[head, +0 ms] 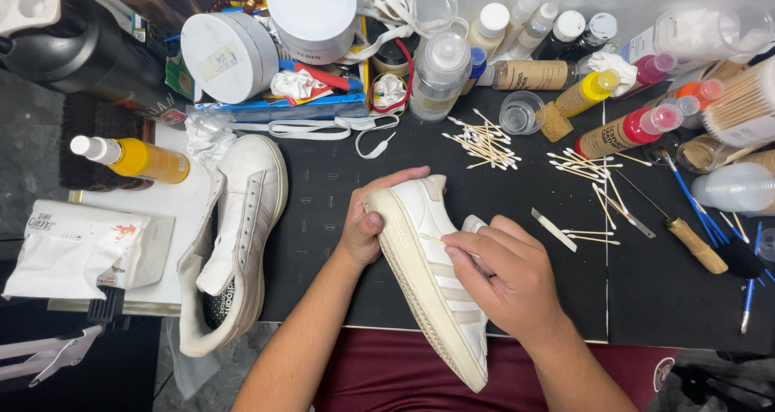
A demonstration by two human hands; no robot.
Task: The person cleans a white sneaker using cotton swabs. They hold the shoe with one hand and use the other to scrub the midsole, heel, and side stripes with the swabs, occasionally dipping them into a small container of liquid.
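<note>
A white sneaker (pixel 428 242) with beige stripes lies on its side across the front edge of the black mat (pixel 323 218), sole toward the left. My left hand (pixel 367 218) grips its heel end, thumb on the sole rim. My right hand (pixel 500 275) rests on the shoe's side and pinches a thin cotton swab (pixel 440 240) whose tip touches the upper near the stripes. A second white sneaker (pixel 238 234), unlaced, lies to the left, partly off the mat.
Loose cotton swabs (pixel 484 146) are scattered at mid-mat. Bottles, jars and round white tubs (pixel 311 12) crowd the back. A yellow spray bottle (pixel 137 158) and wipes pack (pixel 73 246) sit left. An awl (pixel 686 234), blue brushes and a small blade (pixel 553 229) lie right.
</note>
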